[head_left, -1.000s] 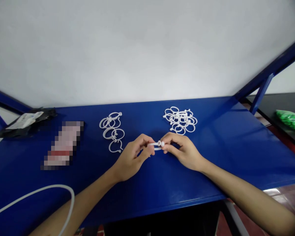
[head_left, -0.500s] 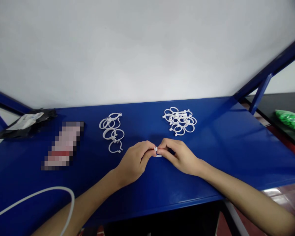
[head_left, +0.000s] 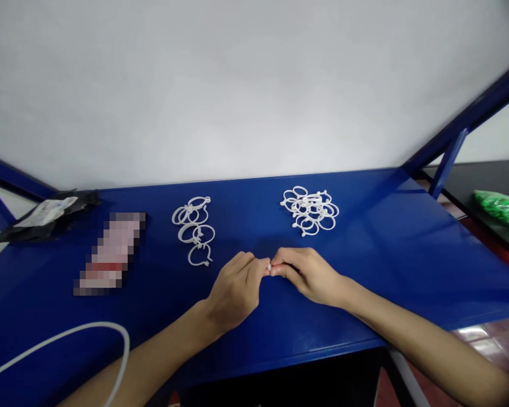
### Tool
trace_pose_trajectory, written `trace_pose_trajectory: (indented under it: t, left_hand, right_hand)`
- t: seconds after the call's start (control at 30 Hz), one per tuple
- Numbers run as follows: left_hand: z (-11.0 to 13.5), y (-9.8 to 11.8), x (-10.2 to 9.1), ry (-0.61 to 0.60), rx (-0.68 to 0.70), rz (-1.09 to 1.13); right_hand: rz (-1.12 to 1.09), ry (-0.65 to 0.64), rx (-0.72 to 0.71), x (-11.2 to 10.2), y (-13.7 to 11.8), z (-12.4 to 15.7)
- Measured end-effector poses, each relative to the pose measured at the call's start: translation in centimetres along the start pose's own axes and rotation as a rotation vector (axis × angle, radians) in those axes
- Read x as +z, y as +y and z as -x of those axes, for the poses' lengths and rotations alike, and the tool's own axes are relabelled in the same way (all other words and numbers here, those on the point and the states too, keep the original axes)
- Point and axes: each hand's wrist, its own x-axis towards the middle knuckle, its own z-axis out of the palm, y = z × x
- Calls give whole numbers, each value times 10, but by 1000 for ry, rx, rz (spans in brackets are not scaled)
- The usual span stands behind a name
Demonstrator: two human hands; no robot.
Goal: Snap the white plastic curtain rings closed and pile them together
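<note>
My left hand [head_left: 236, 291] and my right hand [head_left: 309, 275] meet fingertip to fingertip low over the blue table [head_left: 365, 282]. Both pinch a small white plastic ring [head_left: 270, 266], of which only a sliver shows between the fingers. Beyond my left hand lies a loose row of closed white rings [head_left: 194, 229]. Farther right, behind my right hand, sits a tangled heap of white rings [head_left: 309, 210].
A blurred-out flat object [head_left: 110, 254] lies at the left of the table, with a black bag bearing a white label [head_left: 46, 215] behind it. A white tube [head_left: 68, 339] curves across the near left. A green bag [head_left: 503, 208] rests on a dark surface at right.
Both hands have sunk toward the table and drawn nearer to me, closing tighter on the ring, which now shows far less than a second ago.
</note>
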Motion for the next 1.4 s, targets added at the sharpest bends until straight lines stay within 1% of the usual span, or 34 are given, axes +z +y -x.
trace_pose_trajectory:
  t: [0.13,0.2,0.27,0.33,0.4,0.5,0.57,0.6,0.67,0.73,0.8,0.87,1.0,1.1,1.2,1.27,1.33,1.4]
  left_hand:
    - [-3,-3,0,-15,15,9]
    - [-6,-6,-2,-58,24,-13]
    - [-10,-12,-4,-103,15,-93]
    - [-13,-21,-9,-142,-51,-224]
    - [-14,-33,-15,-190,-174,-374]
    - [-13,-52,-25,-334,-341,-573]
    - [-12,-60,-31,-462,-395,-657]
    - [-11,-62,-32,-521,-407,-679]
    - [-11,-63,-33,-609,-408,-683]
    - [-11,-61,-31,-647,-391,-663]
    - [-10,-57,-28,-644,-372,-640]
    - [-10,-54,-25,-614,-355,-616]
    - [-6,-51,-17,-498,-290,-571]
    - [-6,-49,-13,-360,-165,-504]
    - [-8,-43,-11,-252,4,-341]
    - [-10,-37,-12,-222,100,-220]
    - [-11,-29,-13,-218,187,-127]
    - [-10,-22,-14,-237,258,-76]
  right_hand:
    - [21,17,-6,0,0,-2]
    - [46,51,12,0,1,-3]
    - [116,95,13,-3,4,-5]
    - [232,152,-6,-9,9,-6]
    - [375,248,-2,-18,17,-7]
    - [600,449,85,-37,32,-7]
    - [721,558,156,-49,43,-7]
    - [765,591,178,-54,48,-7]
    - [812,605,184,-60,57,-7]
    - [821,574,160,-62,65,-8]
    - [818,542,135,-61,70,-9]
    - [815,523,117,-59,73,-11]
    - [812,507,106,-58,71,-12]
    - [821,527,95,-56,61,-11]
    - [772,531,57,-49,45,-10]
    - [644,466,21,-41,32,-8]
    - [439,334,1,-29,22,-7]
    - [240,195,21,-17,15,-7]
